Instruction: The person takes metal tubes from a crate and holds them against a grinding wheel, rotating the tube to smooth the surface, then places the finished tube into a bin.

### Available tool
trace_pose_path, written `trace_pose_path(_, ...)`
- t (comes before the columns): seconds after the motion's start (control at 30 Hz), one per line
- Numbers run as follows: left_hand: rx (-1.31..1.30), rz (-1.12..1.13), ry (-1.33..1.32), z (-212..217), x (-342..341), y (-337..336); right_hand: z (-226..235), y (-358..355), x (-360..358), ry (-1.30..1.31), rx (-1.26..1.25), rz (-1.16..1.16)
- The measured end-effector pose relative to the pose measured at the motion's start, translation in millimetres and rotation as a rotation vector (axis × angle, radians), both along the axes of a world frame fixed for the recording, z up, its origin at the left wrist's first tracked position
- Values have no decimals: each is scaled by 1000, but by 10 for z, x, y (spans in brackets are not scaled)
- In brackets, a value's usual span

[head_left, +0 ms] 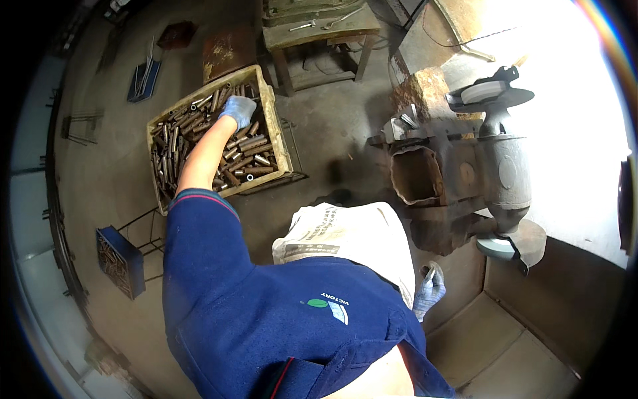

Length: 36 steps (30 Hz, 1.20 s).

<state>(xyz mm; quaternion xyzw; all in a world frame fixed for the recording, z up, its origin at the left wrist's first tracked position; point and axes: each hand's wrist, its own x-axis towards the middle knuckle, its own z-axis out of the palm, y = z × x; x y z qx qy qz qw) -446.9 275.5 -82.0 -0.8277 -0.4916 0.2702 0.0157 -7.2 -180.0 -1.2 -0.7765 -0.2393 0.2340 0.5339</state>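
Observation:
My left hand (239, 111), in a blue knit glove, reaches into a pale plastic crate (268, 110) heaped with short metal tubes (251, 147). It rests over the tubes near the crate's far right corner. Its fingers point down and away from view, so any grip there is hidden. Low at my right side, beside the white apron (355, 233), is my right hand (430, 292) in a similar glove with greyed fingertips. Those fingers are bent and drawn together; whether something small sits between them I cannot make out.
A bench grinder (508, 173) with two wheels stands on the right, beside a rusty square metal opening (415, 176). At the back is a worktable (325, 30) carrying wrenches. Blue trays (136, 266) of metal pieces stand on the left. The crate rests on a metal stand (292, 149).

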Motion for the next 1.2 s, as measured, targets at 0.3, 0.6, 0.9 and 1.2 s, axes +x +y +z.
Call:
trace_pose_path(0.3,111,797,-1322,571,-68,-258,-24,-162,-76,-47,45,-30)
trace_pose_path(0.6,-1114,195,-1689,1415,2369,-1412,652,700,-56,-221,189,468)
trace_pose_path(0.9,-1921,231,-1555,1281,3479,-2051,927,578,-191,-487,205,182)
trace_pose_path(1.2,-2097,497,-1376,1146,3928,-2420,898,357,-222,-427,169,209)
